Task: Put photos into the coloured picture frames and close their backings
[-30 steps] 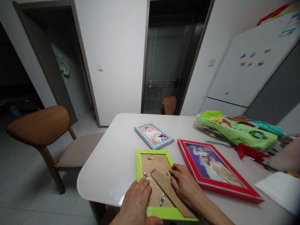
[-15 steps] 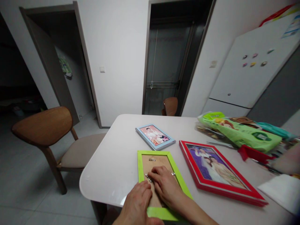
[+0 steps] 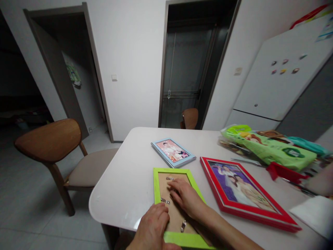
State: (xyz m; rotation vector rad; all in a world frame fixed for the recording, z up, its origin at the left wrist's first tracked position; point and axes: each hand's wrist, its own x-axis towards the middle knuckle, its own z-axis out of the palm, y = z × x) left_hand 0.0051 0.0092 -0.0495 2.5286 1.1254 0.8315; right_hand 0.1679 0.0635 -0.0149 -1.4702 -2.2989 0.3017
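A green picture frame (image 3: 156, 184) lies face down near the front edge of the white table (image 3: 122, 180), its brown backing board and metal clips showing. My left hand (image 3: 152, 225) rests flat on the frame's lower left part, fingers together. My right hand (image 3: 185, 197) lies on the backing board, its fingers stretched toward the upper clips. Neither hand holds anything. A red picture frame (image 3: 244, 191) lies face up to the right, and a small blue picture frame (image 3: 173, 152) lies face up behind.
A wooden chair (image 3: 56, 146) stands at the table's left. Green and teal packets (image 3: 270, 147) and a red object (image 3: 282, 171) are piled at the right. White paper (image 3: 314, 213) lies at the right edge. A white fridge (image 3: 281, 76) and two dark doorways are behind.
My right hand has slid from the frame's right side across the backing board to its upper middle. The left hand has stayed almost still at the lower left.
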